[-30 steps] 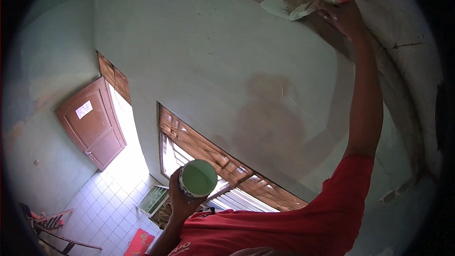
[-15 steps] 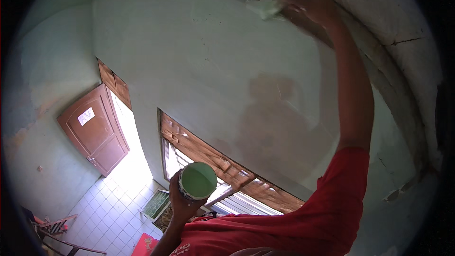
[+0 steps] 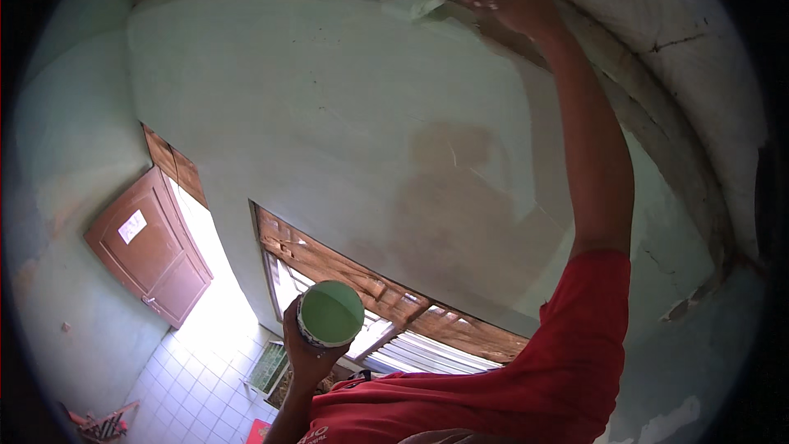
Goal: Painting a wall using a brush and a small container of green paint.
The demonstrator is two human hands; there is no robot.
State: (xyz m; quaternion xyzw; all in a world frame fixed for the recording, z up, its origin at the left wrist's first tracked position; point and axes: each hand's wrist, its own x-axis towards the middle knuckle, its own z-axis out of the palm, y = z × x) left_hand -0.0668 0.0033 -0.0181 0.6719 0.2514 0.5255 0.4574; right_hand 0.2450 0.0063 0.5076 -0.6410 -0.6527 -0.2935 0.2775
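Your right hand (image 3: 516, 2): grip clamped on brush (image 3: 436, 0), tip at top edge of wall (image 3: 288, 107); open room left and below. Your left hand (image 3: 307, 358): grip clamped round paint cup (image 3: 331, 314), well below.

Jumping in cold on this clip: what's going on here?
A person in a red shirt has both hands busy at a pale green wall. The right hand, raised high, grips a paintbrush, its bristles apparently touching the wall near the ceiling, beside a brownish strip. The left hand, lower down, holds a tub of green paint, its open top facing the camera.
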